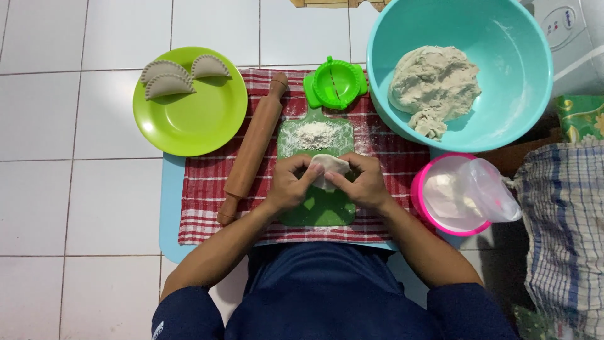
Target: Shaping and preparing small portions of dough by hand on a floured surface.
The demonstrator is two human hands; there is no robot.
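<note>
Both hands meet over a small green cutting board [318, 211] on a red checked cloth [204, 189]. My left hand [288, 186] and my right hand [363, 184] pinch a small flat piece of pale dough [328, 166] between their fingers. A little heap of white flour [314, 133] lies on the board's far end. A wooden rolling pin [255, 146] lies just left of my left hand. A green hinged dumpling press [335, 83] sits beyond the board.
A lime green plate [195, 119] at the left holds three folded crescent dumplings [168, 75]. A big turquoise bowl [503, 38] with a lump of dough [434, 82] stands at the upper right. A pink container [423, 189] with a plastic bag is at the right, beside checked fabric [560, 226].
</note>
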